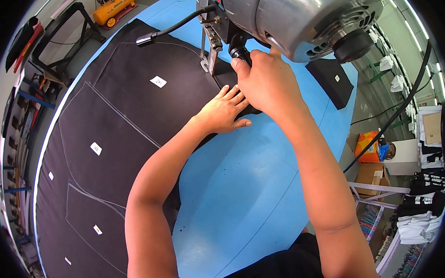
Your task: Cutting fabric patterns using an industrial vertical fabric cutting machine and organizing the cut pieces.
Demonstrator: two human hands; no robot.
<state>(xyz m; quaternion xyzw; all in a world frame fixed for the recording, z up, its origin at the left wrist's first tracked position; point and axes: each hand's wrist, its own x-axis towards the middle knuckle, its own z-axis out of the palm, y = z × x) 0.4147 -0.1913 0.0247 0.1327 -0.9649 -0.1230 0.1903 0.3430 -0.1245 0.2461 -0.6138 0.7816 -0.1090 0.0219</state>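
Here the right hand [267, 80] is curled closed around a short black handle [239, 53] under a big silver metal motor housing [296, 16], thumb along the near side, most fingers out of sight behind. Alongside, the left hand [220, 111] lies palm down, fingers extended and a little apart, gripping nothing, pressed on the edge of the broad black fabric [166, 109] just beside the machine's slim upright metal guide [211, 57]. That fabric, chalk-lined and dotted with small white labels, spreads over the left side of the light-blue tabletop [234, 188]. Now for what's in the way: the motor hides the table's far end, the right hand covers the fabric just behind it, and the left forearm lies across the view of several chalk lines. A black flexible gooseneck with a silver tip [185, 22] juts out over the cloth too. Off right, a separate black fabric piece [329, 87] sits near the table edge, and a thick black cable [400, 112] slants down past it toward the right forearm. Beyond: a yellow-orange compressor [115, 8] upper left, an orange patterned bag [367, 147] and folded black-and-white garments [417, 227] at right.
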